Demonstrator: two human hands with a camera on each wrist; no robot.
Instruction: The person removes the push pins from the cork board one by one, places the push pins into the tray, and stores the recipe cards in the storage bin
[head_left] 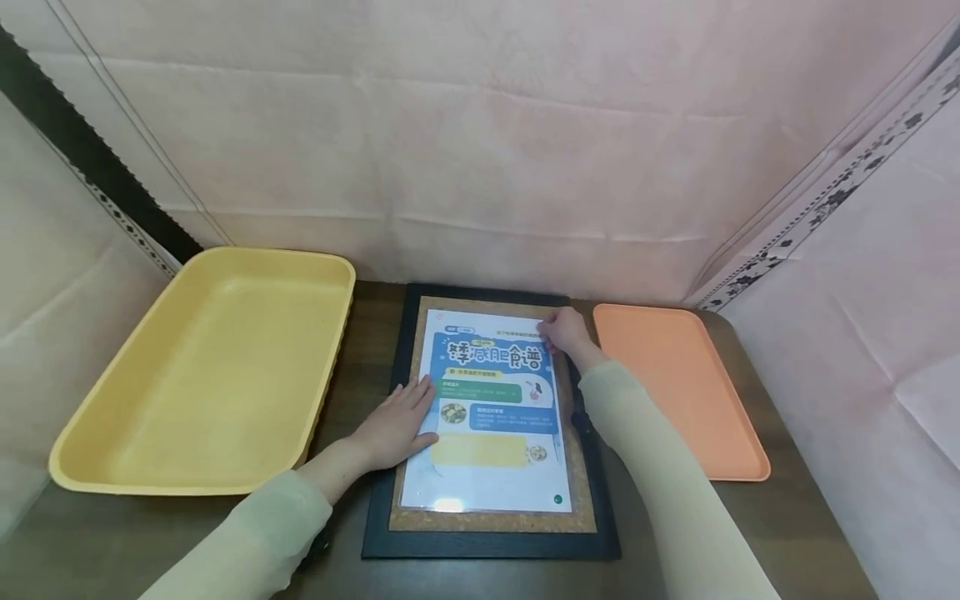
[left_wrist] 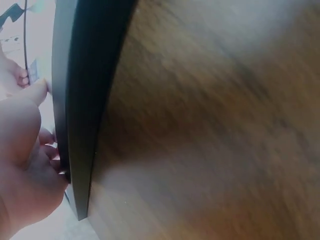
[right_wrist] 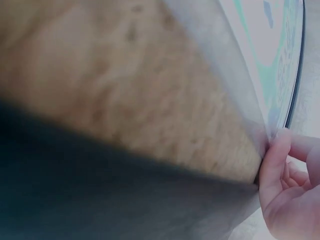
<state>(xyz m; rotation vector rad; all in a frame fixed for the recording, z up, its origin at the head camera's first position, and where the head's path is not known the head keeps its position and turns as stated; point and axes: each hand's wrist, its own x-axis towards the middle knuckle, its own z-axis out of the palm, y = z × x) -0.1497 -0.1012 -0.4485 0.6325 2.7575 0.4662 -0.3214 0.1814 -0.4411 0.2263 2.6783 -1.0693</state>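
Observation:
A cork board [head_left: 491,522] with a black frame [head_left: 491,547] lies on the table. On its cork rests a glossy printed sheet [head_left: 468,477] with blue, green and yellow panels and a clear margin. My left hand [head_left: 392,427] lies with fingers spread across the left side of the frame, fingertips and thumb resting on the sheet's left edge. At the upper right corner, my right hand [head_left: 567,335] pinches the sheet between thumb and curled fingers. In the right wrist view, the thumb [right_wrist: 275,155] sits right at the sheet's clear edge, above the cork.
A large yellow tray [head_left: 202,358] stands left of the board. To the right, a flat orange tray [head_left: 678,375] lies partly behind my right sleeve. Pale fabric walls [head_left: 465,167] enclose the dark wooden table [head_left: 795,525] at the back and sides.

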